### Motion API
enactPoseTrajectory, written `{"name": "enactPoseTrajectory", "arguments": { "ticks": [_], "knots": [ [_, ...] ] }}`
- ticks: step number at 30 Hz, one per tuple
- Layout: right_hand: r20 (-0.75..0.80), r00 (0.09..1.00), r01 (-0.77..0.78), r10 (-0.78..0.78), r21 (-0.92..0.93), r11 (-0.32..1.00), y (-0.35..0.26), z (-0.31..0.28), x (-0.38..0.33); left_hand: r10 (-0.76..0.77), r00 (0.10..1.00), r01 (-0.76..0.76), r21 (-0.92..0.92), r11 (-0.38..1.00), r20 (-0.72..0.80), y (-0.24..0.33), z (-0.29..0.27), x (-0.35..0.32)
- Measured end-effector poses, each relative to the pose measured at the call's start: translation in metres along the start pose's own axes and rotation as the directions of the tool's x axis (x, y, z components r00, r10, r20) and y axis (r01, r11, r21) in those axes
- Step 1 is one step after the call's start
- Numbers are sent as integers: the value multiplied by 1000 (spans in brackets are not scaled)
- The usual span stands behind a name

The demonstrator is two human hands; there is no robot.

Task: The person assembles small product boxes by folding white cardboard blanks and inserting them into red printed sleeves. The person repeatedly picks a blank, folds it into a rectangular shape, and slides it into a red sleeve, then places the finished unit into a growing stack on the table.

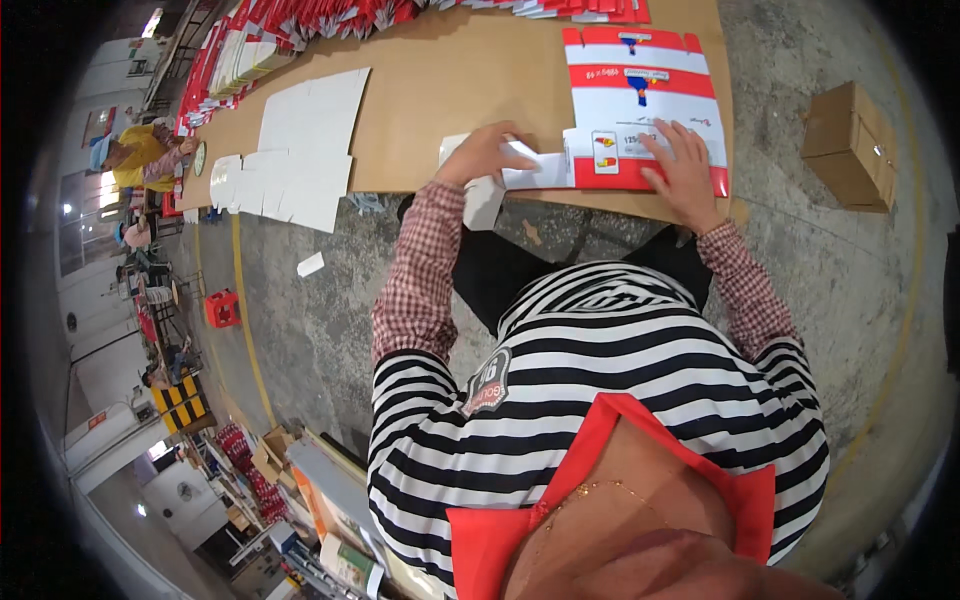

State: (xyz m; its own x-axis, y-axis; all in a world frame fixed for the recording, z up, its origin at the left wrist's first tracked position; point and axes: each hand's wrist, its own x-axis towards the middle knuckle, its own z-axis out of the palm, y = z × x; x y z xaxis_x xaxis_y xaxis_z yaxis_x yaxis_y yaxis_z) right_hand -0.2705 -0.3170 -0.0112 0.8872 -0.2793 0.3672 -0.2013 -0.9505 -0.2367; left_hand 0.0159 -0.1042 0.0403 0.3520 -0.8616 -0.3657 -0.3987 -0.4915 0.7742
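A flat red and white printed cardboard box blank (645, 100) lies at the right end of the brown table, by its near edge. On its lower right part my right hand (686, 170) rests with the fingers spread. My left hand (488, 152) is at the blank's left side, over a white flap (540, 172), its thumb and fingers apart. Below the left wrist, a white cardboard piece (484, 203) hangs past the table edge; where it joins is hidden by the hand.
White unprinted cardboard sheets (305, 140) lie on the table (450, 70) to the left, overhanging the edge. Red and white folded cartons (330, 18) are piled along the far side. A brown box (850, 145) stands on the floor at right, a red crate (222, 309) at left. Another person (140, 155) works far left.
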Motion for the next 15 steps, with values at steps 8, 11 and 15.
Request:
{"name": "enactPoseTrajectory", "arguments": {
  "ticks": [8, 11, 15],
  "knots": [
    [141, 935, 201, -326, 547, 812, -47, 26, 60, 424, 856, -39, 782, 622, -295, -25, 93, -64],
    [134, 863, 367, -486, 494, 788, -60, 39, 70, 459, 873, -69, 888, 456, -168, -25, 100, -90],
    [200, 836, 344, -511, 535, 772, -60, 37, 71, 570, 810, -280, 762, 584, -139, -73, 46, -122]
  ]
}}
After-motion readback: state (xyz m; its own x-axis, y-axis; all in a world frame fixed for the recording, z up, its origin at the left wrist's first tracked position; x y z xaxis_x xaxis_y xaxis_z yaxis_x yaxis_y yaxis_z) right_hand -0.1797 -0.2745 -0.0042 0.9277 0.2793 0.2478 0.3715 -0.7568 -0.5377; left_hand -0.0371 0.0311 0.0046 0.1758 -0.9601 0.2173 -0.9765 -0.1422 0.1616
